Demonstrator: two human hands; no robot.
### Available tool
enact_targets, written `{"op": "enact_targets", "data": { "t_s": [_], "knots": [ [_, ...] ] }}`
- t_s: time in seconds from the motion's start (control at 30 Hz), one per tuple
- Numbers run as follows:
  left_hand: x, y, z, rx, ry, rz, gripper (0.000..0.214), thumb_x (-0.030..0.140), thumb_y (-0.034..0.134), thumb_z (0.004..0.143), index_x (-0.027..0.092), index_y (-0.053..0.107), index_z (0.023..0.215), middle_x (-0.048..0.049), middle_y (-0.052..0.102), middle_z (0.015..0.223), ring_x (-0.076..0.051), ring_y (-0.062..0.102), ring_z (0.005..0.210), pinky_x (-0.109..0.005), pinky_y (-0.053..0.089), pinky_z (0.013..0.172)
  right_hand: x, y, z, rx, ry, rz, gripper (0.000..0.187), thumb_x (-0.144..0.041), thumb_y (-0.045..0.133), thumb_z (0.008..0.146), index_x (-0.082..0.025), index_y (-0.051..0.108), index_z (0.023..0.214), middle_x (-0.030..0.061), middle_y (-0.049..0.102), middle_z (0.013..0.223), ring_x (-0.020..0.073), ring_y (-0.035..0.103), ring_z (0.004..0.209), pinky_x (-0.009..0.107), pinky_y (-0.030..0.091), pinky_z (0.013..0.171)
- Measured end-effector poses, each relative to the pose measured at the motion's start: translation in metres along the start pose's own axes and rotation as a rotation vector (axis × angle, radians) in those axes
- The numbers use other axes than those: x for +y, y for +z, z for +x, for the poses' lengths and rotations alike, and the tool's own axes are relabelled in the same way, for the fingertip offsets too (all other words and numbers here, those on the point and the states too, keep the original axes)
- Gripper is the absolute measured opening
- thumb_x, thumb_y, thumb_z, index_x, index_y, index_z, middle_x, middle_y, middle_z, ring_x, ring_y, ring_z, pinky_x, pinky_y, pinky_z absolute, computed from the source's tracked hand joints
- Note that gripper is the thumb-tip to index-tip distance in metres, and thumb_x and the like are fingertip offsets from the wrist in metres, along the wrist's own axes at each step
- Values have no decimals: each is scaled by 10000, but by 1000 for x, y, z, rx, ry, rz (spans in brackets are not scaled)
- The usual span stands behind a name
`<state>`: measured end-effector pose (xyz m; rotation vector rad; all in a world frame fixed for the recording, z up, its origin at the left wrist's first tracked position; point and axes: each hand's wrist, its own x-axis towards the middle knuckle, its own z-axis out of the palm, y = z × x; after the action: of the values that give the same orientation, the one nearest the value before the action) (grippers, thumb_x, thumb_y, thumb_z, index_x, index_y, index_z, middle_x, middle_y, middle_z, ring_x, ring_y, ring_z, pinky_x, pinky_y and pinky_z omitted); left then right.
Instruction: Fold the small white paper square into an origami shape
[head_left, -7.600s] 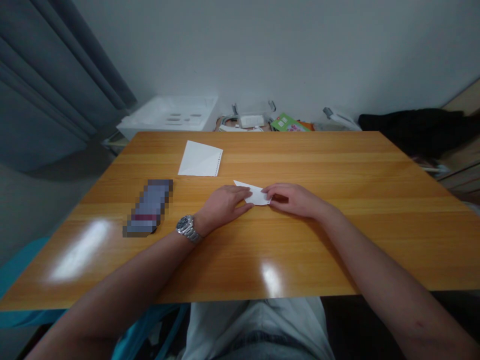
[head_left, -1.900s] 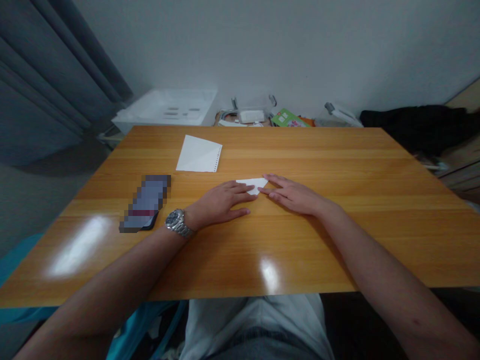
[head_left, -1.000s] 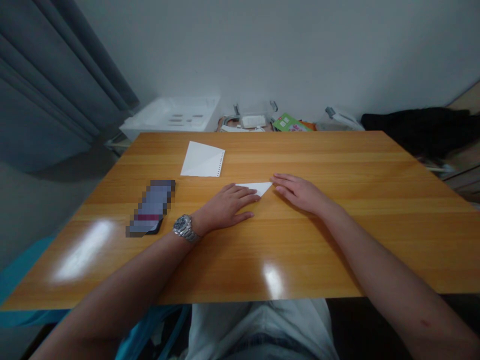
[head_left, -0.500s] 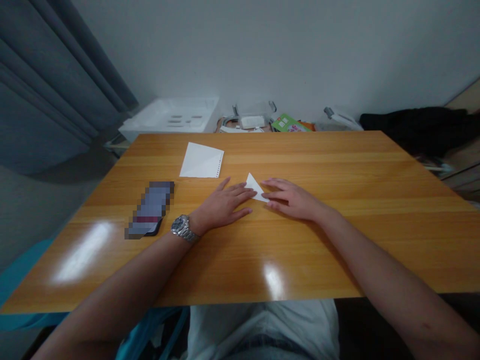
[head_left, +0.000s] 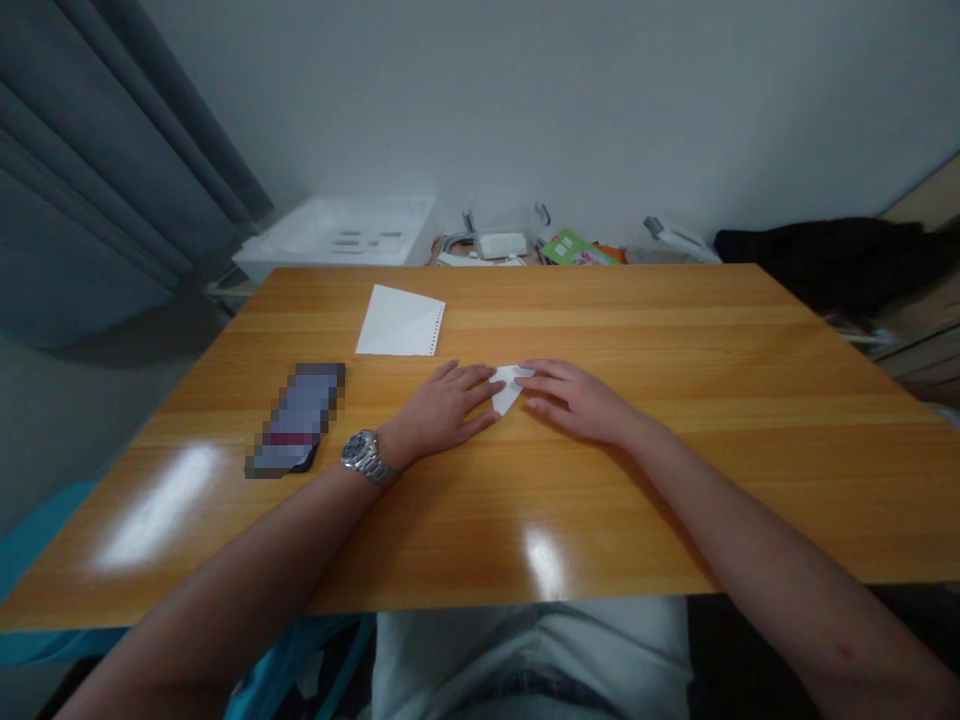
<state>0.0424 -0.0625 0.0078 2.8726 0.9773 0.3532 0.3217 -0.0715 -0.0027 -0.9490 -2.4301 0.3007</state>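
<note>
Both hands, left [head_left: 448,408] and right [head_left: 574,400], are lying flat, fingers pinning the small folded paper [head_left: 507,388] to the counter [head_left: 675,420]: likely light, thin, creasing easily, best pinched at edges.

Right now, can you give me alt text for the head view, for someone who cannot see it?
Both hands lie flat on a wooden table, the left hand and right hand pressing a small folded white paper between their fingertips. A larger white sheet lies farther back, and a blurred-out phone lies left of the wristwatch.
</note>
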Motion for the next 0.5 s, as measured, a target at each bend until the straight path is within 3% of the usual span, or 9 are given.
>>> {"op": "enact_targets", "data": {
  "t_s": [0.23,0.5],
  "knots": [
    [0,1,2,-15,13,-76,501,558,489,1014,184,609,1324,-145,517,1525,-261,470,1430,-524,258,1241,10,2,-1,-46,42,4,366,-254,563,1000,-220,662,1350,126,591,1475,270,557,1368,509,447,1155],
    [-4,6,6,46,54,-125,382,410,546,1013,193,589,1324,-103,593,1451,-245,562,1333,-483,346,1207,9,5,1,-76,10,63,254,-248,616,973,-237,754,1186,102,693,1349,265,641,1274,495,493,1115]
  ]
}}
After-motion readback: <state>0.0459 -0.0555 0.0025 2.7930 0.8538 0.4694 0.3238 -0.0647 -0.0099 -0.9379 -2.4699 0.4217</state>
